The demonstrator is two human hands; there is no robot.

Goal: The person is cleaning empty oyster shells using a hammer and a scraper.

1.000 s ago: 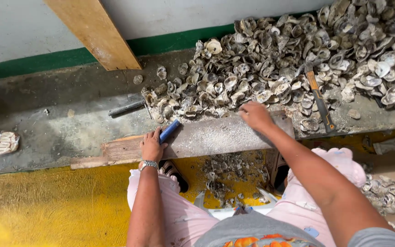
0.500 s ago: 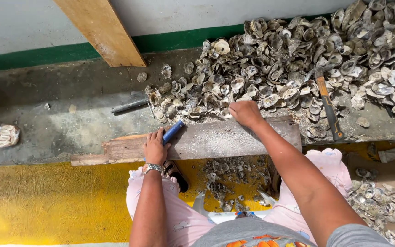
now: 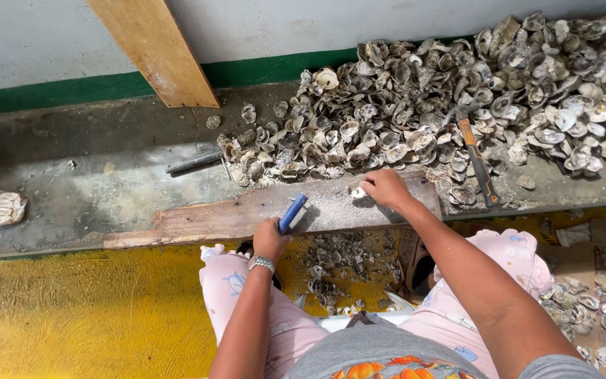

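Both hands rest at a worn wooden board [image 3: 247,214] laid along the edge of a concrete ledge [image 3: 92,182]. Closed around a blue-handled tool [image 3: 292,213], the left hand [image 3: 269,241] sits at the board's near edge, a metal bracelet on its wrist. Well apart to the right, the right hand [image 3: 386,188] presses down on a single oyster shell [image 3: 356,191] lying on the board, fingers curled over it. Just behind the board spreads a big heap of oyster shells [image 3: 457,105], with an orange-handled tool [image 3: 477,161] lying on its near slope. A slanted wooden plank [image 3: 156,49] leans against the wall.
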